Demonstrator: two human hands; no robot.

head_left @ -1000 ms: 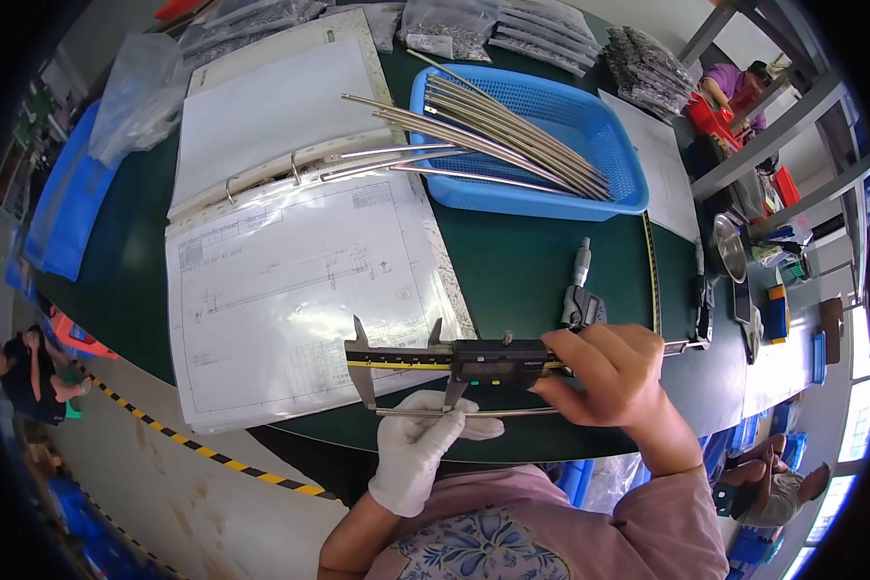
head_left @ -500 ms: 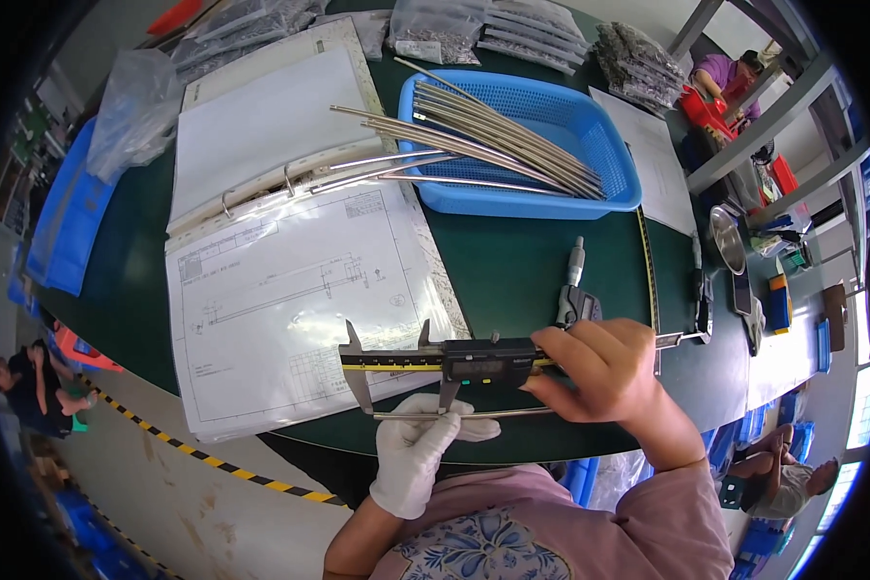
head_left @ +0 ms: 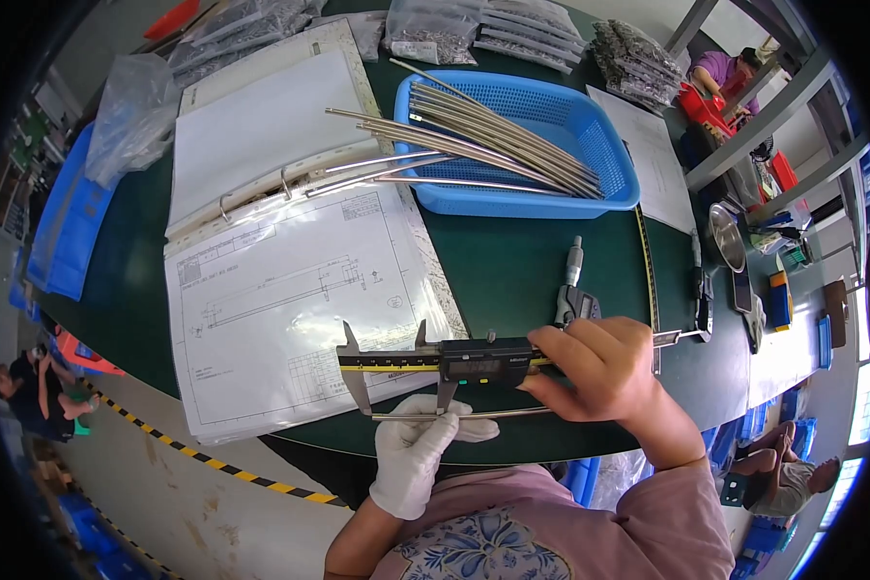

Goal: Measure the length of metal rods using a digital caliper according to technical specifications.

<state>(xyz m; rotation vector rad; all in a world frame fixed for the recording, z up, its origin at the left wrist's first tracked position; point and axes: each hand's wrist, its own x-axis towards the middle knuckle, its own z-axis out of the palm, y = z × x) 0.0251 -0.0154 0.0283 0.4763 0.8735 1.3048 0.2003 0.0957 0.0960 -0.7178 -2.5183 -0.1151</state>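
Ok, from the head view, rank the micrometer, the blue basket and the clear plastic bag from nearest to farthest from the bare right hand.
1. Micrometer, just above the right hand on the green table.
2. Blue basket, farther up, holding metal rods.
3. Clear plastic bag, far upper left, beyond the open binder.

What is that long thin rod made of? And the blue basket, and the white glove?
The rod looks like bare metal, maybe steel: silvery-grey with a dull shine, thin yet straight. The basket looks like plastic: even bright blue, with moulded mesh walls. The glove on the left hand looks like white cloth, possibly cotton: matte, soft and wrinkled.
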